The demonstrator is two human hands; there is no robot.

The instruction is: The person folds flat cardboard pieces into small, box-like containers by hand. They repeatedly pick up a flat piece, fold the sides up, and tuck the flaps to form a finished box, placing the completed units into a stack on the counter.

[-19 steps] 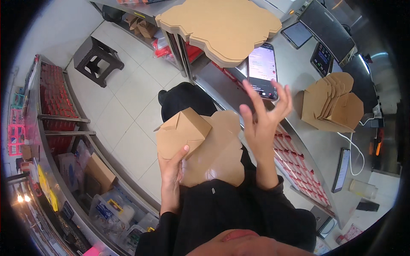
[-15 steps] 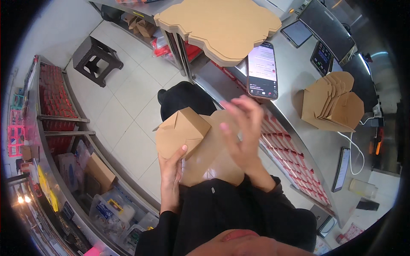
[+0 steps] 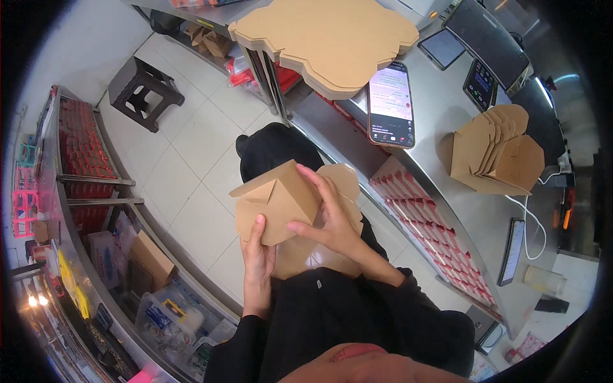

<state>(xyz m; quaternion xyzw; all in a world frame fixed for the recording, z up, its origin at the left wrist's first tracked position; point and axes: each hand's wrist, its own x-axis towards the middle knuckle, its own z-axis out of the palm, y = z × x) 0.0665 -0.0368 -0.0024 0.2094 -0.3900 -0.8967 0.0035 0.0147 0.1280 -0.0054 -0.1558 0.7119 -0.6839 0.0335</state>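
Note:
A partly folded brown cardboard takeaway box (image 3: 271, 207) is held over my lap, its folded corner and flaps showing. My left hand (image 3: 257, 265) grips its near left side, thumb pressed on the front panel. On the right side, my right hand (image 3: 329, 220) is wrapped about the box, fingers along the upper edge and thumb near the lower corner. Under it, a shiny-faced flat cardboard blank (image 3: 299, 254) lies on my lap, partly hidden by my hands and the box.
A stack of flat cardboard blanks (image 3: 325, 35) rests on the metal counter, beside a lit phone (image 3: 391, 108). Nested folded boxes (image 3: 469, 159) stand farther right, near a white cable (image 3: 541, 236). A black stool (image 3: 143, 96) is at far left; shelves (image 3: 96, 182) line the left side.
My right hand has come down and left from above the lap onto the box's right side. The box has tilted slightly in my left hand, and its top flap stands out more.

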